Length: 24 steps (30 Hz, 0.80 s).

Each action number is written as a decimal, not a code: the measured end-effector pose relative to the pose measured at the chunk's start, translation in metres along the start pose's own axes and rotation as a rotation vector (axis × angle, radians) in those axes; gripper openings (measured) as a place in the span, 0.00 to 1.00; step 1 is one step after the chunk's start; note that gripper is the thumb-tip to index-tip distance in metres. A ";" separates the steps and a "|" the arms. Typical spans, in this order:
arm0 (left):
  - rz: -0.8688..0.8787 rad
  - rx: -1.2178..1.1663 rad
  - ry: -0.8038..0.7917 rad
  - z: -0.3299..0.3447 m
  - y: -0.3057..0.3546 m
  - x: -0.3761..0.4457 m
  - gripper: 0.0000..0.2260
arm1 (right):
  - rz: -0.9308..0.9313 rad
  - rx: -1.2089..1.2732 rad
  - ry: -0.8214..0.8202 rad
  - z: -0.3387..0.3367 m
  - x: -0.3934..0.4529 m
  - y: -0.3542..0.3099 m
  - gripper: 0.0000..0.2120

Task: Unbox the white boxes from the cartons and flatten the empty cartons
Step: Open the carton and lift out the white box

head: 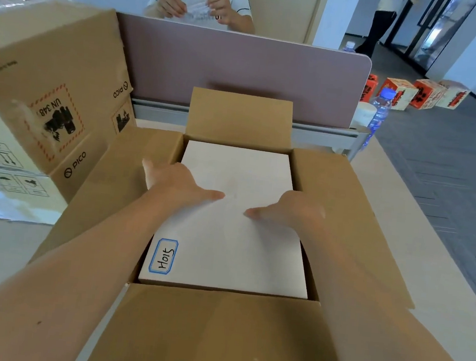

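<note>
An open brown carton stands on the desk with all its flaps folded outward. Inside it lies a white box, its top level with the carton's rim, with a blue-framed handwritten label at its near left corner. My left hand is at the box's left edge, thumb flat on the lid and fingers reaching down the gap between box and carton wall. My right hand mirrors it at the right edge, thumb on the lid, fingers hidden down the side.
Two stacked closed cartons with hazard labels stand at the left. A mauve desk divider rises behind the carton; a person sits beyond it handling plastic. A water bottle stands at the right of the divider. Small printed boxes sit on the floor.
</note>
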<state>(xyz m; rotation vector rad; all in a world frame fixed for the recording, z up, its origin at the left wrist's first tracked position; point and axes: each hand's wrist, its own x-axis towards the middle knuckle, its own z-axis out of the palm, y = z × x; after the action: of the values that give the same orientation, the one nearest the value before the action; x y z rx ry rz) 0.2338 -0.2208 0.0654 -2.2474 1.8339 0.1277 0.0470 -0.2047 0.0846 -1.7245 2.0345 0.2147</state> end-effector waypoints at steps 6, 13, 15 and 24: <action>-0.042 -0.283 0.031 0.003 -0.005 -0.002 0.31 | 0.034 0.199 0.089 0.008 0.000 0.001 0.23; -0.241 -0.844 0.021 -0.003 -0.015 0.002 0.36 | 0.012 0.612 0.199 0.006 -0.003 -0.005 0.21; -0.249 -1.076 -0.015 -0.004 -0.020 -0.001 0.36 | -0.001 0.716 0.248 0.003 -0.003 -0.005 0.28; 0.124 -1.699 -0.052 -0.012 -0.036 -0.022 0.16 | -0.096 0.947 0.334 -0.009 -0.008 0.005 0.27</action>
<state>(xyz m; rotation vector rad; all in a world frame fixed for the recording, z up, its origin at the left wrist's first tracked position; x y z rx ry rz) 0.2628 -0.1962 0.0864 -2.6637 1.9970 2.4903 0.0407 -0.1999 0.0951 -1.2587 1.7719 -0.9692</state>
